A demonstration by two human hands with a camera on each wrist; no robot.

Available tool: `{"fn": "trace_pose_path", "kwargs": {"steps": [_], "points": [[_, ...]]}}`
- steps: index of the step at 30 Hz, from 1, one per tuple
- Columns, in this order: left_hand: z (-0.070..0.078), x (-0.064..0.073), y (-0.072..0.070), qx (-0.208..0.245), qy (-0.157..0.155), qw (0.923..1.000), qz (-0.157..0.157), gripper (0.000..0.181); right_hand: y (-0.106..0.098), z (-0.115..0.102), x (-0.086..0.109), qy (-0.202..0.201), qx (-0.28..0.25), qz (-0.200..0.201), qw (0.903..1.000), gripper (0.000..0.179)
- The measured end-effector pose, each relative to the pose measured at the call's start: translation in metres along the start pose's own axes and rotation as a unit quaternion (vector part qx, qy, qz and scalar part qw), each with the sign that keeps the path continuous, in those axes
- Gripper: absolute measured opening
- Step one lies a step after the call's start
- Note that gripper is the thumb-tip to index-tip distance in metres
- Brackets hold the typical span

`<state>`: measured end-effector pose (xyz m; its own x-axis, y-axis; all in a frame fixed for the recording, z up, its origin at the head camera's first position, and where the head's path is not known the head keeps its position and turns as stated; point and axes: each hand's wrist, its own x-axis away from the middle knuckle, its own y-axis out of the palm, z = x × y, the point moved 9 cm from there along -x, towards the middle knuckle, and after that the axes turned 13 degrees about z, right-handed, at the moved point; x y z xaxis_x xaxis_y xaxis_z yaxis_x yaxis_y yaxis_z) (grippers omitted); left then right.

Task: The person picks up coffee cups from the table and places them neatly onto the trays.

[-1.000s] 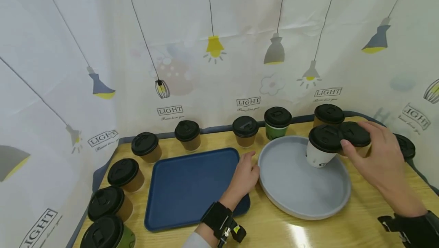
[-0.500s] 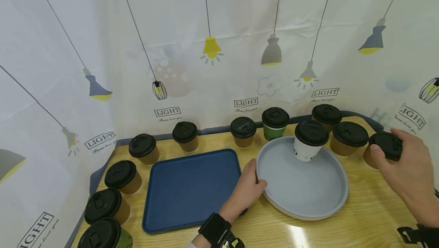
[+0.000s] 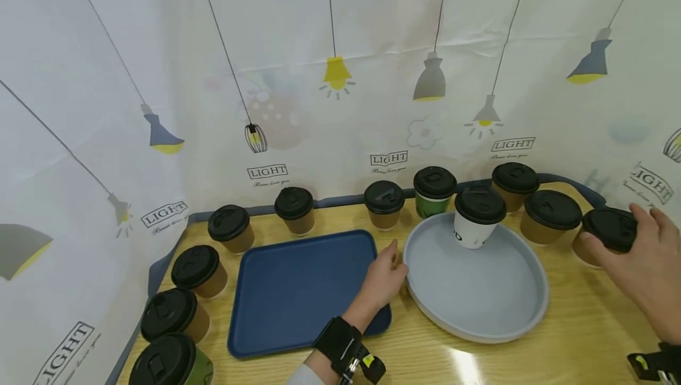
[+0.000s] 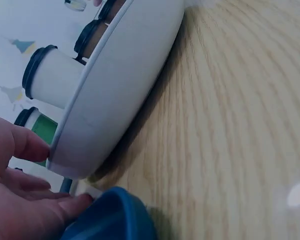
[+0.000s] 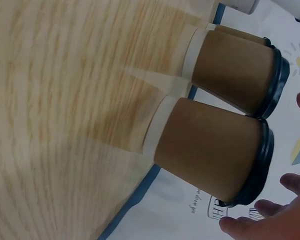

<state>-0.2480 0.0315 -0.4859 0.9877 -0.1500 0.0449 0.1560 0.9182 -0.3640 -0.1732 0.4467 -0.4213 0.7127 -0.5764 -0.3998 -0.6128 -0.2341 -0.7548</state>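
A white cup with a black lid [image 3: 476, 219] [image 4: 52, 75] stands upright at the back of the round grey tray [image 3: 479, 332] [image 4: 115, 90]. My left hand [image 3: 387, 272] [image 4: 25, 190] lies on the right edge of the blue tray [image 3: 298, 290] [image 4: 115, 217]. Its fingers are fairly straight and its thumb is at the grey tray's left rim. My right hand [image 3: 638, 255] is at the far right, with thumb in front and fingers [image 5: 270, 225] behind the lid of a brown cup [image 3: 603, 231] [image 5: 210, 150] standing on the table.
Another brown cup [image 3: 550, 217] [image 5: 235, 70] stands close beside the gripped one. A green cup [image 3: 433, 191] and several more lidded cups line the back and left table edges. A printed curtain closes off the back and sides. Bare wood shows in front of the trays.
My right hand let go of the white cup in the grey tray and moved right to the far brown cup. My left thumb, hooked over the grey rim half a second ago, has come off it.
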Motion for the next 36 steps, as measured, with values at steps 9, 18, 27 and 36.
{"fn": "trace_pose_path", "kwargs": {"steps": [9, 18, 27, 36], "points": [[0.008, 0.012, 0.011, 0.045, 0.006, 0.9982, -0.040, 0.061, 0.014, 0.015, -0.008, 0.012, -0.002, -0.035, 0.9993, 0.105], [0.003, 0.023, 0.013, 0.032, 0.006, 0.9975, -0.062, 0.067, 0.019, 0.020, -0.011, 0.047, -0.015, -0.018, 0.9986, 0.105], [-0.003, 0.024, 0.011, 0.050, -0.008, 0.9971, -0.057, 0.067, 0.037, 0.036, -0.019, 0.068, -0.031, -0.024, 0.9970, 0.100], [-0.002, 0.026, 0.009, 0.039, 0.006, 0.9979, -0.050, 0.067, 0.050, 0.053, -0.031, 0.019, -0.055, 0.026, 0.9980, 0.089]]}}
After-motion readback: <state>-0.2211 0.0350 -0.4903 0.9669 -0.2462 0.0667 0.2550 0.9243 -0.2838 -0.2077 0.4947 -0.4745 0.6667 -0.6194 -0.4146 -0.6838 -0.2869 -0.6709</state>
